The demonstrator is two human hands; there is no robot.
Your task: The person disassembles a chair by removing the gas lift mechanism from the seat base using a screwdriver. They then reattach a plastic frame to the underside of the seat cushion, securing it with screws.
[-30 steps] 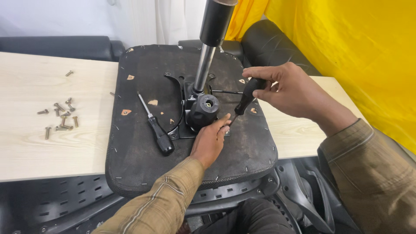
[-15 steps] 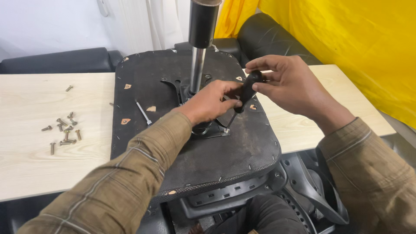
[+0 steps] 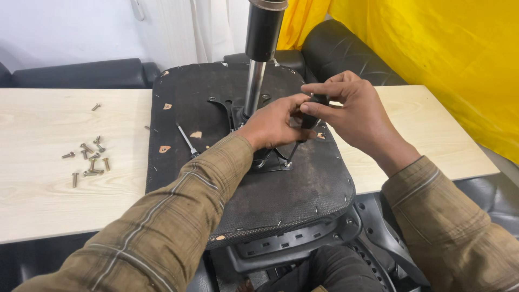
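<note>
While both hands work at the seat's middle, the scene runs as follows:

table (image 3: 65, 205): pale wood top, spans the view, dark sofa behind it.
curtain (image 3: 432, 59): yellow cloth, upper right.
seat (image 3: 303, 189): black chair seat lying upside down on the table, front edge overhanging toward the person, small tan scraps on it.
column (image 3: 254, 92): chrome rod with a black sleeve on top, upright from the seat's middle.
plate (image 3: 273, 161): black metal mount at the column's foot, mostly hidden by the left hand.
left hand (image 3: 270, 125): plaid sleeve, reaches across the plate, fingertips closed on the screwdriver's handle.
right hand (image 3: 357, 116): thumb and fingers pinching the same handle from the right side.
screwdriver (image 3: 309, 120): black handle between both hands, shaft slanting down-left, tip on the plate's corner.
second screwdriver (image 3: 185, 139): lies flat on the seat left of the column, handle under the left sleeve.
screws (image 3: 89, 159): loose cluster on the table, well left of the seat; one more farther back.
</note>
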